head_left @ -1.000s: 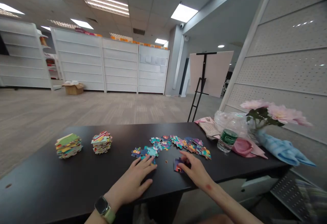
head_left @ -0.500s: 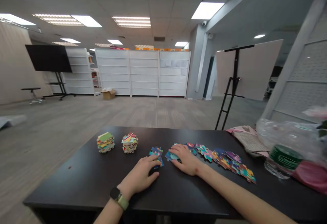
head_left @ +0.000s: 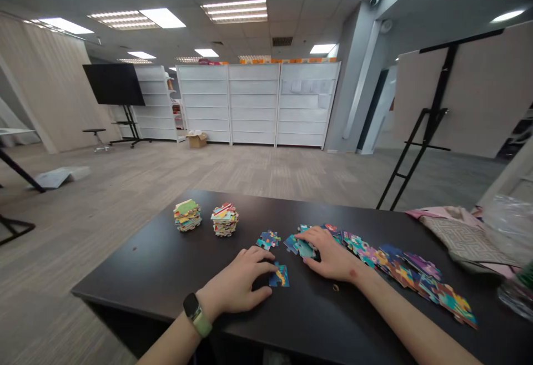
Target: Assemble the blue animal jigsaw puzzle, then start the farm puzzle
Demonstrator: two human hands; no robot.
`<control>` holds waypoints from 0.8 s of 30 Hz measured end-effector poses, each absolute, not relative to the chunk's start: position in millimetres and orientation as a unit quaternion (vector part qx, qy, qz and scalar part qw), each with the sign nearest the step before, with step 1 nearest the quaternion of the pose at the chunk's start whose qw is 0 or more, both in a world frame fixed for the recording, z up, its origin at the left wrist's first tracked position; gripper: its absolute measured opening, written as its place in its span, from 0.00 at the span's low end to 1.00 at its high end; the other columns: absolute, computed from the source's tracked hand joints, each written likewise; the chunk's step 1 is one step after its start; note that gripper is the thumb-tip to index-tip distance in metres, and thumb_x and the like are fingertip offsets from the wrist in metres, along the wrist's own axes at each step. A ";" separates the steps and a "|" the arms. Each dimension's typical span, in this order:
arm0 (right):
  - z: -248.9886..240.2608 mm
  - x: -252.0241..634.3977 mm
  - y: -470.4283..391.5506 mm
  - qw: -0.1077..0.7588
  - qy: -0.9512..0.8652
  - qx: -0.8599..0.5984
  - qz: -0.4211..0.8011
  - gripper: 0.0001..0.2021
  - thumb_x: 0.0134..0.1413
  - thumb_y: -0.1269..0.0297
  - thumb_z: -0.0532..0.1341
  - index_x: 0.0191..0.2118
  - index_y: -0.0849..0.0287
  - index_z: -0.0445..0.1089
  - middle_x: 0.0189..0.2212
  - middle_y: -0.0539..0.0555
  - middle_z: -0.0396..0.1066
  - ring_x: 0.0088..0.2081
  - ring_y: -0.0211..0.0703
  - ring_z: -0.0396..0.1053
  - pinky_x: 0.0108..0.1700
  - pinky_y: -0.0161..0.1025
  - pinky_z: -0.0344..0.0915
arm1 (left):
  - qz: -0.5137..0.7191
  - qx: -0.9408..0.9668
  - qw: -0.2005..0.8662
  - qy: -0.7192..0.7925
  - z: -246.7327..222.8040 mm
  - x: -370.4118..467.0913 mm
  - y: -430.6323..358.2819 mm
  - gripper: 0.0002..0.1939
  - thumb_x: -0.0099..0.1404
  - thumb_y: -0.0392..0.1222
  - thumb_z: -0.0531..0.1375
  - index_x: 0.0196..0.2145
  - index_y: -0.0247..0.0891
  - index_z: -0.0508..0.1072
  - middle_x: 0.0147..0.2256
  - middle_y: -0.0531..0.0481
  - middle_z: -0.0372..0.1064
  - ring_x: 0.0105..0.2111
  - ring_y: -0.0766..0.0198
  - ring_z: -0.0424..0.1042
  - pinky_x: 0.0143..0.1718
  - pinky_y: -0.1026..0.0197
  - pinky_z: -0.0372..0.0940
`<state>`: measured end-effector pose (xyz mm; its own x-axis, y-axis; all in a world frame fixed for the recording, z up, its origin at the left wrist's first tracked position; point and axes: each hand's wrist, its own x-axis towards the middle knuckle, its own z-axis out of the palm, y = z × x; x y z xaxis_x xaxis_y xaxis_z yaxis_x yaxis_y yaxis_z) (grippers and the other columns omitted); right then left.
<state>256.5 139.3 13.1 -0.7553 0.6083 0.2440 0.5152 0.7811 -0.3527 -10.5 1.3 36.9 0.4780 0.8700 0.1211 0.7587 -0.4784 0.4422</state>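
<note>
On the dark table, my left hand [head_left: 245,278], with a watch on its wrist, rests with fingers stretched and thumb apart. Its fingertips touch the edge of a blue puzzle piece [head_left: 280,276] with a yellow figure. Beyond it lies a small group of blue puzzle pieces [head_left: 268,239]. My right hand [head_left: 327,251] lies with spread fingers over teal puzzle pieces [head_left: 305,248], partly hiding them. From there a strip of joined colourful puzzle pieces [head_left: 400,268] runs to the right. Neither hand grips anything that I can see.
Two stacks of puzzle pieces, one with a green top [head_left: 187,215] and one with a red-striped top [head_left: 225,219], stand at the back left. A small brown ring-like bit [head_left: 336,287] lies by my right wrist. A patterned cloth bag [head_left: 466,237] and clear plastic [head_left: 510,226] sit at right.
The view has turned and shifted. The blue piece at my left fingertips now lies apart from the small group, nearer to me. My right hand stays on the teal pieces.
</note>
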 end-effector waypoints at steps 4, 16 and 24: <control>15.9 258.0 138.4 0.195 -0.919 -0.303 0.160 0.29 0.52 0.61 0.63 0.61 0.56 0.64 0.58 0.59 0.67 0.59 0.54 0.63 0.63 0.54 0.56 | 0.166 0.849 0.135 0.483 37.3 -1.3 1.8 0.17 0.66 0.42 0.59 0.53 0.49 0.73 0.49 0.49 0.68 0.50 0.54 0.65 0.53 0.53 0.60; 17.7 262.0 146.7 0.239 -0.891 -0.384 0.038 0.20 0.57 0.60 0.60 0.55 0.57 0.71 0.54 0.61 0.69 0.52 0.55 0.66 0.55 0.53 0.63 | 0.182 0.848 0.164 0.469 34.0 1.9 17.9 0.05 0.58 0.43 0.68 0.32 0.43 0.78 0.38 0.52 0.72 0.42 0.59 0.69 0.46 0.60 0.62; 6.3 185.3 132.6 0.192 -0.923 -0.310 0.128 0.19 0.56 0.67 0.60 0.54 0.57 0.69 0.55 0.59 0.69 0.57 0.52 0.63 0.59 0.52 0.59 | 0.214 0.848 0.154 0.459 28.7 0.7 23.0 0.18 0.54 0.44 0.69 0.43 0.44 0.73 0.46 0.50 0.71 0.49 0.55 0.68 0.53 0.56 0.61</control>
<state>185.3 132.6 6.3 -0.7347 0.6201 0.2752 0.5221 0.7758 -0.3542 0.7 23.0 28.7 0.4862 0.8453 0.2214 0.7134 -0.5303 0.4581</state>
